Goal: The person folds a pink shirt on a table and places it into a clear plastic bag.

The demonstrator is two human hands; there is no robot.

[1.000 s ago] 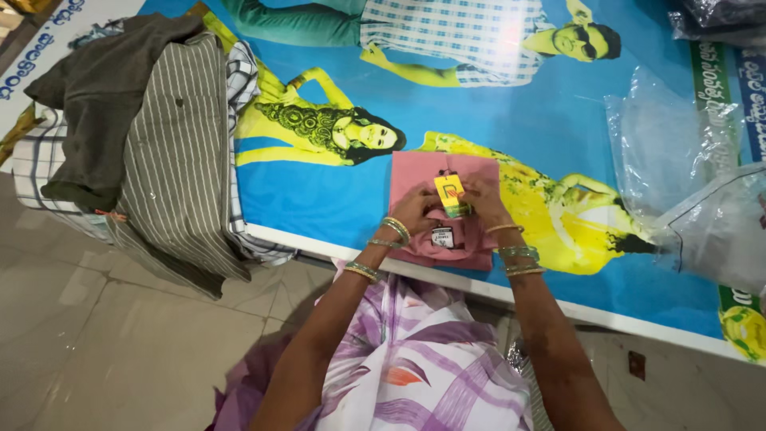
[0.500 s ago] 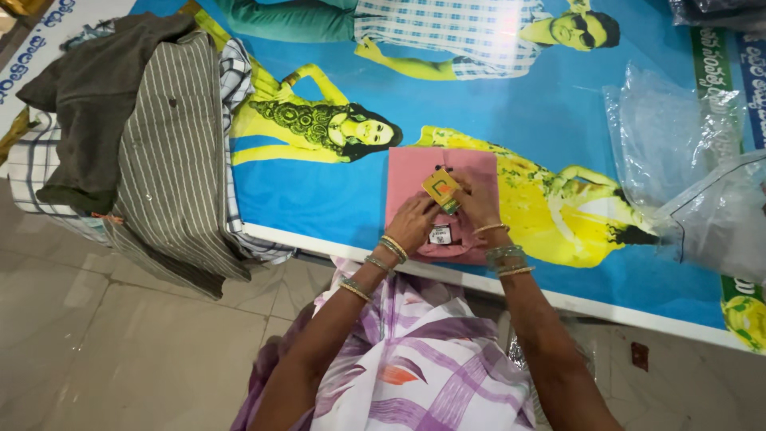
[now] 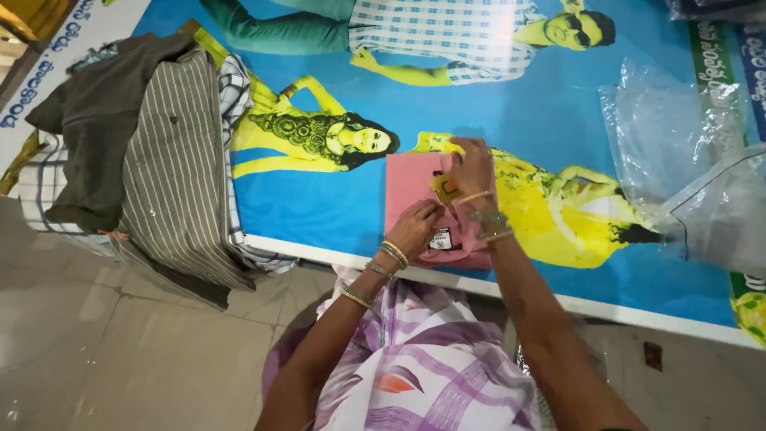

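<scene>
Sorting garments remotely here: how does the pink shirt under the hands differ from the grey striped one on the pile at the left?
The pink shirt is plain and folded into a neat rectangle; the grey striped shirt is pinstriped and draped loosely. The pink shirt lies flat, alone on the blue printed banner, under the left hand and right hand; the striped shirt tops a heap and overhangs the edge. Both are cloth garments.

My single head camera looks steeply down from close above the bench (image 3: 558, 120), its near edge crossing the frame's lower half.
</scene>
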